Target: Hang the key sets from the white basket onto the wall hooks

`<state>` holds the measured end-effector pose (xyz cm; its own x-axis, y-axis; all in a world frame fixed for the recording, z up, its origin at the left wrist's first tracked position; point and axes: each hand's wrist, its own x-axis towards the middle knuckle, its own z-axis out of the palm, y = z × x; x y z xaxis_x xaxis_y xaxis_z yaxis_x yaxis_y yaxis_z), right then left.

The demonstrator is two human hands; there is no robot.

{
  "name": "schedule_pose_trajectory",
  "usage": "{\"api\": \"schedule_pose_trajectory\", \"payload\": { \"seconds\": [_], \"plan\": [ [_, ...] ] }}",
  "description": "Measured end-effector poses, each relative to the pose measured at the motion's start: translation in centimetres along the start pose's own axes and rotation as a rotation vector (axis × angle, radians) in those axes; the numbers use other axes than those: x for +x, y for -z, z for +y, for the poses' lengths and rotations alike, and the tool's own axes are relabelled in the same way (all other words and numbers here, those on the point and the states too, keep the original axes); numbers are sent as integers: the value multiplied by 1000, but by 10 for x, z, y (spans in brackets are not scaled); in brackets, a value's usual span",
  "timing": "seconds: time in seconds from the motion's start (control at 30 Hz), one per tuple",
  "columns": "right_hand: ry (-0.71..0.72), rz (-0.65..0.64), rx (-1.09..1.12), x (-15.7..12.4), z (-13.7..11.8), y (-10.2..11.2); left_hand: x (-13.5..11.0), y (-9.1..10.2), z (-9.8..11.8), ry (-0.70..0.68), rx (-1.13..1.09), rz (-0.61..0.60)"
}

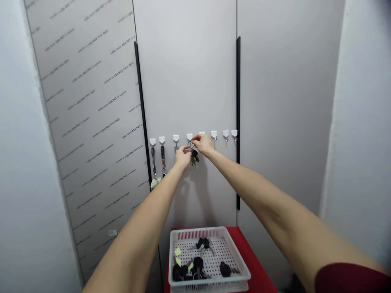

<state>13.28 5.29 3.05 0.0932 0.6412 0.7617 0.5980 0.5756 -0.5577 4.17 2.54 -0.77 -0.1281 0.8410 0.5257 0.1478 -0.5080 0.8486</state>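
Note:
Both my arms reach up to a row of several white hooks on a grey cabinet door. My left hand and my right hand are pinched on a bunch of dark keys at the hook near the middle of the row. The key ring sits right under that hook. Two key straps hang from the two leftmost hooks, and a small key hangs from the third. The hooks to the right carry nothing.
Below, a white perforated tray rests on a red surface and holds several dark key bunches with yellow tags. A wrapped panel stands at the left. White walls close in on both sides.

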Motion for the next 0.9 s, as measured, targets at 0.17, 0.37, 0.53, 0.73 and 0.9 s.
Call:
{"api": "schedule_pose_trajectory", "payload": {
  "seconds": [0.17, 0.37, 0.53, 0.73, 0.9],
  "plan": [
    [-80, 45, -160, 8, 6, -17, 1, 6, -13, -8, 142, 31],
    [-46, 23, -196, -33, 28, -19, -46, 14, -57, 44, 236, -156],
    [38, -344, -255, -135, 70, -12, -119, 24, -118, 128, 502, -461],
    [-37, -995, -232, -254, 106, -13, -175, 29, -156, 278, 771, -810],
    [-31, -1034, -272, -279, 113, -21, -188, 28, -163, 380, 648, -775]
  ]
}}
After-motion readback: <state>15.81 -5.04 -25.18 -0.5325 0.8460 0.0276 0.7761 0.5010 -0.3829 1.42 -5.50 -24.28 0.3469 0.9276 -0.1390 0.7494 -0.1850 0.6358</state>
